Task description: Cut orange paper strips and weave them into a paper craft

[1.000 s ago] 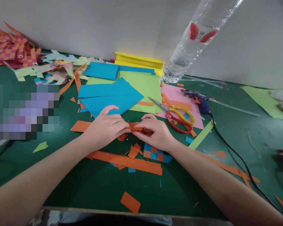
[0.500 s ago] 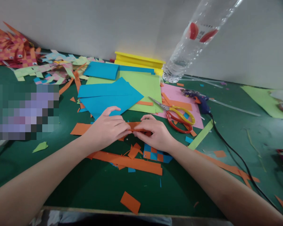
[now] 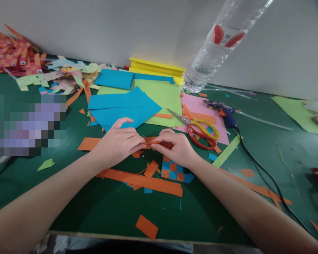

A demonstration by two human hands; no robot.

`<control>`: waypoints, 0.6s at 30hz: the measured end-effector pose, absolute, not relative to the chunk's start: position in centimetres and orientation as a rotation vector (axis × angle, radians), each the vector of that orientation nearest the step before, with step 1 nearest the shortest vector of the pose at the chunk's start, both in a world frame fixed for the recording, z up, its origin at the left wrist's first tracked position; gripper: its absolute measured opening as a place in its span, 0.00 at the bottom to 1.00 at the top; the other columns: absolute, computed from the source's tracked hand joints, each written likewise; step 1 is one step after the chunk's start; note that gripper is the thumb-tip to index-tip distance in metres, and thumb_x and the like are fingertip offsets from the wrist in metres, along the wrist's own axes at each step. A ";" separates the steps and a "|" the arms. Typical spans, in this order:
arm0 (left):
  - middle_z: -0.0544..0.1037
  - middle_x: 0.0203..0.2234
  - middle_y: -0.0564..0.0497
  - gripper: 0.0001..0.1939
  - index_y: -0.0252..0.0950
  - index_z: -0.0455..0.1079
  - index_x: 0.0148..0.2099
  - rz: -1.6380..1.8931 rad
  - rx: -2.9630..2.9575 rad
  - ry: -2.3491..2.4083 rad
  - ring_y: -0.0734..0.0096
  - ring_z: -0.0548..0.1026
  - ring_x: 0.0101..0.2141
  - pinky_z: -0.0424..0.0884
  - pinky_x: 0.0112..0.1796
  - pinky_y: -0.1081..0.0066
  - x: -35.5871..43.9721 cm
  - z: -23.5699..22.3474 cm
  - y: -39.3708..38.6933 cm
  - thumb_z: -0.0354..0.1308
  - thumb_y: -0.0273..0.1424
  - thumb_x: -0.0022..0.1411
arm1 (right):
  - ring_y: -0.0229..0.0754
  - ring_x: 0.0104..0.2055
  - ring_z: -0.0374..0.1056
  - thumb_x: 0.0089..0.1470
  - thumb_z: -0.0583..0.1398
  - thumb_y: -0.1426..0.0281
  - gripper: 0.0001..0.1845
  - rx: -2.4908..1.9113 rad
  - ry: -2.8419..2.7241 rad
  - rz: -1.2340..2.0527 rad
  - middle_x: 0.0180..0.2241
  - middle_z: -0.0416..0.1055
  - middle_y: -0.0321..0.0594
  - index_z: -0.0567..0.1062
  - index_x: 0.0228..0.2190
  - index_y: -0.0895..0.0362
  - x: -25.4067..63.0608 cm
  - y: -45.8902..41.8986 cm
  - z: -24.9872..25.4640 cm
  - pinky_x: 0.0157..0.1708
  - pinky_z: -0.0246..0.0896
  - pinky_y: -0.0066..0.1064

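Between my two hands an orange paper strip (image 3: 151,140) is pinched, its middle showing in the small gap between my fingertips. My left hand (image 3: 123,141) is closed on its left part, the index finger raised off it. On the right part, my right hand (image 3: 175,145) pinches with thumb and fingers. The strip's left end sticks out past my left wrist. Under my right hand lies a blue-and-orange woven paper piece (image 3: 172,170), partly covered. Nearer to me is a longer orange strip (image 3: 145,181), with small orange scraps (image 3: 151,168) just behind it.
Red-and-yellow scissors (image 3: 201,132) lie right of my hands, by a glue gun (image 3: 225,112) with a black cord. Blue paper (image 3: 122,109) and green sheets (image 3: 161,93) lie behind. A water bottle (image 3: 214,49) stands at the back. Woven orange pieces (image 3: 13,54) are heaped far left.
Both hands have shifted very slightly, the left a little up and left, with the strip still held. A bit more of the woven piece shows under my right hand.
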State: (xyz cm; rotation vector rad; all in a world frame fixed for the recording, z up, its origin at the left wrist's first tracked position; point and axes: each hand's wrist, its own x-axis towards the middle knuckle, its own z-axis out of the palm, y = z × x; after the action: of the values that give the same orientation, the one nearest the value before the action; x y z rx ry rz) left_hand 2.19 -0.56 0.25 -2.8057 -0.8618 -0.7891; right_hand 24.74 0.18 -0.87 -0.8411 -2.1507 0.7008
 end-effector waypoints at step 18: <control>0.77 0.23 0.54 0.16 0.35 0.72 0.33 -0.747 -2.779 -0.909 0.70 0.75 0.27 0.61 0.54 0.57 2.1 0.2 -0.5 0.49 0.32 0.73 | 0.37 0.28 0.71 0.57 0.63 0.71 0.05 -0.939 -1.994 0.914 0.27 0.78 0.35 0.81 0.32 0.54 24.7 0.0 -0.9 0.32 0.69 0.31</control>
State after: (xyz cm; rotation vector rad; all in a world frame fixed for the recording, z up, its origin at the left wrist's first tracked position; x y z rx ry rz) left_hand 2.08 -0.48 0.17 -2.7787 -0.9088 -0.7467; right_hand 24.74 -0.04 -0.90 -0.9386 -1.9944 0.9142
